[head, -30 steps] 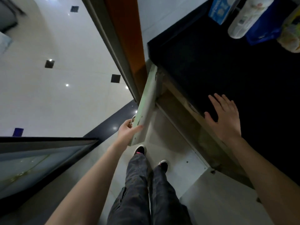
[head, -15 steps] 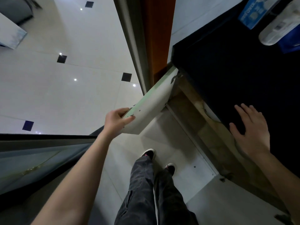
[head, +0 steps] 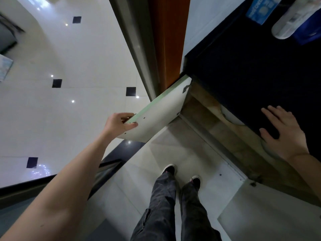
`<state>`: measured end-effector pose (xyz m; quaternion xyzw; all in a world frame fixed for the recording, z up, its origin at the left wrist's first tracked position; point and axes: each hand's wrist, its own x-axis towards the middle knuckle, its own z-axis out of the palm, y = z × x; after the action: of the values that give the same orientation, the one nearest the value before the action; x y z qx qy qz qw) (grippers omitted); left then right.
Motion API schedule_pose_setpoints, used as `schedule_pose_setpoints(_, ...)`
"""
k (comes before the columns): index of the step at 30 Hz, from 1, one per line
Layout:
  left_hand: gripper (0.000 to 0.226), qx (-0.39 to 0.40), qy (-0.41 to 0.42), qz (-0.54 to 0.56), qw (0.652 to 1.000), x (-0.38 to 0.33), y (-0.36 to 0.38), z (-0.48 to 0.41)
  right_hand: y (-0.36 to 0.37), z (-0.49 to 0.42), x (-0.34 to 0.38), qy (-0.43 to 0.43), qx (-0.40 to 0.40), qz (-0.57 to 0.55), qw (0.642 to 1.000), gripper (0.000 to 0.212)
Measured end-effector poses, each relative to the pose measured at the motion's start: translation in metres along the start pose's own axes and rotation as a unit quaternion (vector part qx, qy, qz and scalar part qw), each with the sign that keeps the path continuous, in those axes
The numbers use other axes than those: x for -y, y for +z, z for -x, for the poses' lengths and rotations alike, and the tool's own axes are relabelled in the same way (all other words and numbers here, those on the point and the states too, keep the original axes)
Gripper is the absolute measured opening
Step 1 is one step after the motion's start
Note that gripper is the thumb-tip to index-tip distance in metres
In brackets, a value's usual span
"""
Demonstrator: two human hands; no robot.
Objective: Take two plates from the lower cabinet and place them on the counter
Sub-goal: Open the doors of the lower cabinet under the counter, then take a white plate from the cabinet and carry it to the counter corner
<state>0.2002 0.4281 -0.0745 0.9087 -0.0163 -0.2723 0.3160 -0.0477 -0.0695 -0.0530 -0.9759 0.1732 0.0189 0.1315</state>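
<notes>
My left hand [head: 118, 123] grips the outer edge of a pale cabinet door [head: 156, 115], which is swung wide open from under the counter. My right hand [head: 281, 133] lies flat, fingers spread, on the front edge of the black counter [head: 251, 70]. Inside the open lower cabinet, the white rim of a plate [head: 229, 115] shows just under the counter edge, left of my right hand. Another pale curved rim [head: 268, 150] peeks out below my right wrist. The rest of the cabinet interior is hidden by the counter.
A blue box [head: 260, 9], a white roll [head: 291, 21] and a blue bag stand at the counter's back right. An orange door frame [head: 166, 40] rises beside the cabinet. My feet [head: 182, 173] stand on the tile floor before a second door [head: 260, 214] at lower right.
My left hand has swung the cabinet door further open to the left. White plate rims have come into sight. My right hand has stayed on the counter edge.
</notes>
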Motion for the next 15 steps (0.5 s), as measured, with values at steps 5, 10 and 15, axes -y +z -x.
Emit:
schedule_pose_setpoints(5,0.043,0.018,0.036,-0.026,0.999,-0.001,0.001,0.004,-0.008,0.0,0.013,0.001,0.023,-0.032,0.999,0.061)
schedule_pose_setpoints(10,0.049,-0.039,0.124,-0.033,0.991,-0.033,0.011,0.041,-0.012,0.033,0.063,0.106,-0.093,-0.18,0.973,0.048)
schedule_pose_setpoints(15,0.038,0.014,0.168,0.081,0.982,-0.07,0.056,0.111,0.014,0.116,0.118,0.254,-0.149,-0.323,0.899,0.04)
